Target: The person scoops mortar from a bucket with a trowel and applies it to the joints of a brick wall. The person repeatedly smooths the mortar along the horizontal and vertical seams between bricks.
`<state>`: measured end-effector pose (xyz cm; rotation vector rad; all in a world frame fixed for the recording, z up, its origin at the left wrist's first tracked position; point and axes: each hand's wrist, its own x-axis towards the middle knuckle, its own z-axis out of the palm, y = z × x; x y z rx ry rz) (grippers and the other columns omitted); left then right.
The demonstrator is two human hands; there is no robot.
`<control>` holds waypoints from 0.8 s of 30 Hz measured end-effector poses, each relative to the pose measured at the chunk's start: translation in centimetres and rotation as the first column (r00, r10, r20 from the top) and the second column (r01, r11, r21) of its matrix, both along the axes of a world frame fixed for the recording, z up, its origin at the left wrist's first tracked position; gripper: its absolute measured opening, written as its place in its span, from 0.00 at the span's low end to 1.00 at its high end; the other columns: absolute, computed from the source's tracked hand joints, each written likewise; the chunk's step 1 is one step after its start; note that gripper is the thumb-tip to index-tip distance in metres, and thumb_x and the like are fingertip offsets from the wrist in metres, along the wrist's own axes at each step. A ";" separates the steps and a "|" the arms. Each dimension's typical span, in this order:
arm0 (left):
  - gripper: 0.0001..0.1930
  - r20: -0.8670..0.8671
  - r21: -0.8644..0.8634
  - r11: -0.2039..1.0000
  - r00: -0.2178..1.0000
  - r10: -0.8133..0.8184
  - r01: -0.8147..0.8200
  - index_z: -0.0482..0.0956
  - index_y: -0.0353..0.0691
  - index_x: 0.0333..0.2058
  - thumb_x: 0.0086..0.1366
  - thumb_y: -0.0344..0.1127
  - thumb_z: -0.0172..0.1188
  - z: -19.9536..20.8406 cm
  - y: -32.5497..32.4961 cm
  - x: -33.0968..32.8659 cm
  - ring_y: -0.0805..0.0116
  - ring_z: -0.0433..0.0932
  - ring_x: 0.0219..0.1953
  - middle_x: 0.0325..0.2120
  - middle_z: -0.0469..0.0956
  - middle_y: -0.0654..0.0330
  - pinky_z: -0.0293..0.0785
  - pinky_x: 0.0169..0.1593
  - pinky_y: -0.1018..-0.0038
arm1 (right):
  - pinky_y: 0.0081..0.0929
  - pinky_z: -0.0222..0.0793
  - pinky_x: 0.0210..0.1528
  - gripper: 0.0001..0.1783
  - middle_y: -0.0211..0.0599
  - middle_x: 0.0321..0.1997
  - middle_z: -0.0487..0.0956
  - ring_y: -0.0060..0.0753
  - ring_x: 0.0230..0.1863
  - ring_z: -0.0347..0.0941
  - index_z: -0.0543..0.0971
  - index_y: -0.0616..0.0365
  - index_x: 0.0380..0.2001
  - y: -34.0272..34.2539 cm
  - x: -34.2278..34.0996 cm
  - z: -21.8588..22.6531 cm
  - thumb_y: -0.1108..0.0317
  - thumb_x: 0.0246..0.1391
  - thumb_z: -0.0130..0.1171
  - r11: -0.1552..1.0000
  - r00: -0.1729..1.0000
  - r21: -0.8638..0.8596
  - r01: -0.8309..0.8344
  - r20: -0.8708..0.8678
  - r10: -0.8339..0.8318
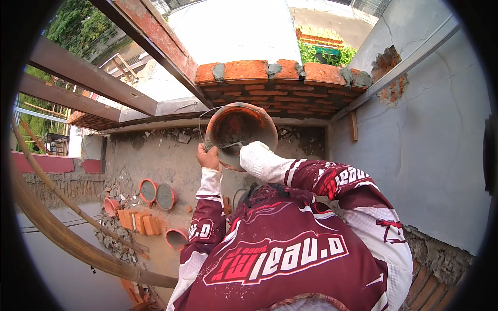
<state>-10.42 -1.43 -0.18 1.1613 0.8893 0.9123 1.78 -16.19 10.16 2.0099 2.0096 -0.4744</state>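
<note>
Orange pan (241, 132) is tilting mouth-down toward the person — left hand (209, 157) gripping its rim, right hand hidden behind it (grip unclear) — below the brick wall (280, 78).

Below lie three orange buckets (157, 196) beside stacked bricks (139, 223), under a half-built brick wall (280, 83) and rusty beams (88, 78).

We wear a long-sleeved maroon and white sports jersey (290, 249) with bold white and red lettering across the chest inside a curved white outline. Both sleeves carry white bands and panels, smaller lettering near the elbows, and dark red streak graphics. Grey mortar specks dot the fabric. Our left hand (209, 157) is bare; the right sleeve's white cuff (259, 159) is dusty.
</note>
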 end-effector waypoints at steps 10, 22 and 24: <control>0.15 -0.016 0.128 0.989 0.997 0.077 -0.074 0.65 0.44 0.24 0.49 0.13 0.56 2.1 -0.4 -3.2 0.82 0.62 0.22 0.22 0.67 0.73 0.62 0.27 0.80 | 0.40 0.78 0.34 0.09 0.44 0.30 0.82 0.44 0.32 0.84 0.77 0.64 0.36 -4.3 -1.8 -1.5 0.70 0.55 0.56 0.980 0.996 0.188 0.062 -0.080 -0.048; 0.14 -0.156 0.174 0.926 0.919 0.362 -0.335 0.63 0.43 0.25 0.48 0.15 0.55 4.1 -5.0 -10.4 0.78 0.66 0.23 0.24 0.69 0.68 0.68 0.29 0.77 | 0.40 0.80 0.33 0.07 0.47 0.31 0.84 0.47 0.31 0.85 0.79 0.61 0.35 -2.5 -6.0 -2.8 0.71 0.54 0.55 0.840 0.937 0.444 0.313 -0.290 -0.196; 0.15 -0.122 0.272 0.886 0.900 0.419 -0.376 0.60 0.41 0.24 0.49 0.15 0.55 4.8 -5.3 -11.3 0.77 0.66 0.25 0.28 0.73 0.63 0.68 0.30 0.76 | 0.41 0.80 0.33 0.09 0.46 0.30 0.84 0.47 0.31 0.85 0.79 0.62 0.36 -3.1 -8.9 -3.9 0.71 0.53 0.56 0.935 0.964 0.322 0.151 -0.259 -0.066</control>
